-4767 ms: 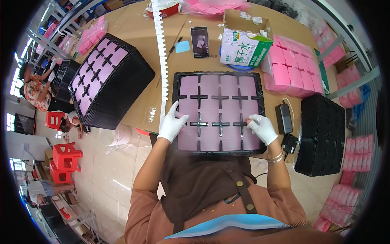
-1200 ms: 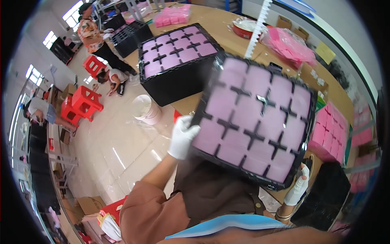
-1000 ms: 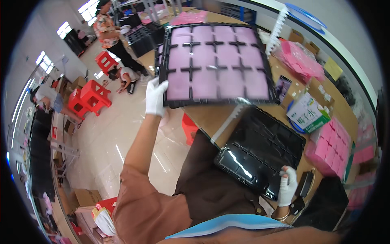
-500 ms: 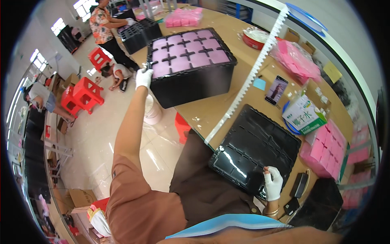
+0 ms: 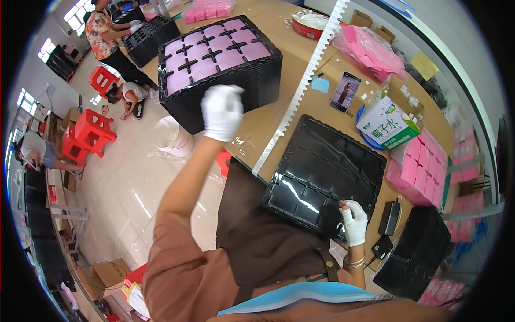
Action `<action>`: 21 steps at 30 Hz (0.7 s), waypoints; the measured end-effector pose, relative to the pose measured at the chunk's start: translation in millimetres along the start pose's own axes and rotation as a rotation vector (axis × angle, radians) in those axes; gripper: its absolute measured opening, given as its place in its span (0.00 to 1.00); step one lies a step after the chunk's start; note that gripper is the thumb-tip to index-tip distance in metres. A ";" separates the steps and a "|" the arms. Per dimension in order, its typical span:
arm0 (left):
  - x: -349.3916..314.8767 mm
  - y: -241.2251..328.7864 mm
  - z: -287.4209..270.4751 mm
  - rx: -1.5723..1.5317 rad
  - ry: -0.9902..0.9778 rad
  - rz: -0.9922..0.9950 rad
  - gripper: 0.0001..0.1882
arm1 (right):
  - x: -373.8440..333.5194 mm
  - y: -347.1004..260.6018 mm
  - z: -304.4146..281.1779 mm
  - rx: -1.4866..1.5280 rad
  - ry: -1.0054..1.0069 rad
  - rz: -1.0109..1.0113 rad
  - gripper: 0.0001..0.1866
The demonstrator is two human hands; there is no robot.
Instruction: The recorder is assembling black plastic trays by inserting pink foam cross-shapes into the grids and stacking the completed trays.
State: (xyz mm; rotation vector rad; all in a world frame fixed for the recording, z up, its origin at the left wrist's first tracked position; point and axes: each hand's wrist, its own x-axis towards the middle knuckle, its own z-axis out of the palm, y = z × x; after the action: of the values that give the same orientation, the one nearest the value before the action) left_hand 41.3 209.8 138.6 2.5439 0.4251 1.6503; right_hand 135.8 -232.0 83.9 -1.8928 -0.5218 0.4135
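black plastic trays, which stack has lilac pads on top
The tall black plastic stack beyond the white-gloved left hand: lilac pads fill its top; the other trays show none.

A lilac-topped black tray stack [image 5: 256, 79] stands near a glossy black tray [image 5: 328, 170].

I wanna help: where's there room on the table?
Mostly bare cardboard lies between the tall black stack and white toothed strip, plus a thin bit between the strip and flat black tray. Crowded: right side, by carton and pink bundle.
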 end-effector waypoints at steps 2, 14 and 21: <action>-37.6 27.9 58.9 -0.122 -0.367 -0.274 0.10 | 0.8 -8.3 7.1 0.018 -0.018 -0.004 0.06; -38.8 89.2 71.6 -1.100 -0.552 -1.244 0.09 | 65.0 -41.4 57.1 0.286 -0.056 0.175 0.10; -44.7 122.7 19.7 -1.135 -0.294 -1.309 0.08 | 102.2 -70.0 155.9 0.732 -0.184 0.143 0.07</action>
State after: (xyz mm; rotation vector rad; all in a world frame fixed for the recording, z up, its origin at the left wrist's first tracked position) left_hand 65.1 81.6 117.3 1.0866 0.6340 0.6151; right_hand 130.8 -33.0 88.6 -1.1916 -0.2931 0.7607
